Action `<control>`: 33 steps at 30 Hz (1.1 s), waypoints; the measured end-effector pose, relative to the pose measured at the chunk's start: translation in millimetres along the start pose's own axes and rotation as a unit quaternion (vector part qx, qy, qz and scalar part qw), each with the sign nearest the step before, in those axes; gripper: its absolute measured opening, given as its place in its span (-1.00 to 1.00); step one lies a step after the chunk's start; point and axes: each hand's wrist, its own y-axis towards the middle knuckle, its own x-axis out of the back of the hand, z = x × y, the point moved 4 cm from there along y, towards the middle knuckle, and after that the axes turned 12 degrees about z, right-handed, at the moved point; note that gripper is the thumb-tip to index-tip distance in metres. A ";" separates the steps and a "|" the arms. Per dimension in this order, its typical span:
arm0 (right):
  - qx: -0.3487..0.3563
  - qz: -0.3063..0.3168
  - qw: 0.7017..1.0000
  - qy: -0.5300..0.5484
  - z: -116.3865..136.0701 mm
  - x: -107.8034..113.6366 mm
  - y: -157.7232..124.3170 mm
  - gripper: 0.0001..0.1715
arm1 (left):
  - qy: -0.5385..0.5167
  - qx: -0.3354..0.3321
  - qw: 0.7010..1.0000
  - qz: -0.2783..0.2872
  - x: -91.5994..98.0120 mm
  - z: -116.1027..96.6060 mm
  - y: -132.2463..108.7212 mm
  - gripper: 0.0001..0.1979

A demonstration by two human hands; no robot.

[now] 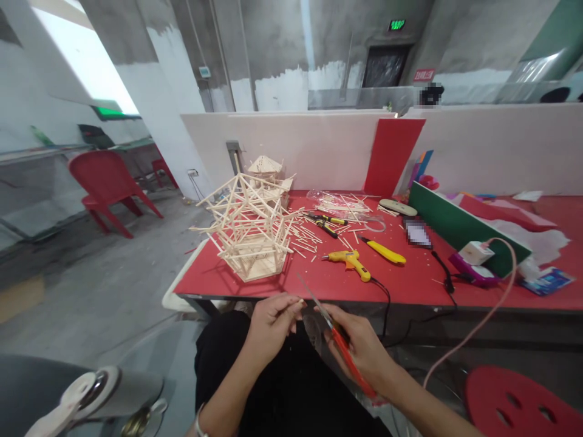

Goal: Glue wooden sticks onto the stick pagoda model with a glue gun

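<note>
Scissors (pixel 339 340) with red handles are sitting gripped in the right hand (pixel 359 349). Left hand (pixel 272 325) is pinching a small stick (pixel 298 301) beside the blades, below the red table (pixel 364 279).

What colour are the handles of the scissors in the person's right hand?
Red, seen in the head view: the metal scissors' handles sit in the right hand.

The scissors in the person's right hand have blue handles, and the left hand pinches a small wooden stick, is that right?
Not quite: the head view shows the scissors in the right hand have red handles. The left hand does pinch a small wooden stick.
</note>
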 end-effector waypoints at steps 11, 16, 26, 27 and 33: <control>-0.047 0.029 0.990 -0.131 12.9 3.0 3.9 -0.33 | -0.012 0.010 0.998 -0.060 3.5 -3.2 -4.1 -0.86; -0.034 0.057 0.995 -0.074 15.0 -3.3 4.2 -0.39 | 0.018 -0.017 0.998 -0.057 7.1 1.1 -6.4 -0.86; -0.030 0.053 0.995 -0.078 14.1 -5.1 4.3 -0.42 | 0.139 -0.107 0.983 -0.048 8.8 -17.3 -8.5 -0.74; -0.035 0.047 0.994 -0.089 14.7 -4.8 4.7 -0.42 | 0.150 -0.118 0.980 -0.053 9.0 -19.9 -8.9 -0.73; -0.066 0.033 0.987 -0.144 13.4 -5.1 6.8 -0.42 | 0.184 -0.130 0.972 -0.062 8.7 -24.5 -10.2 -0.71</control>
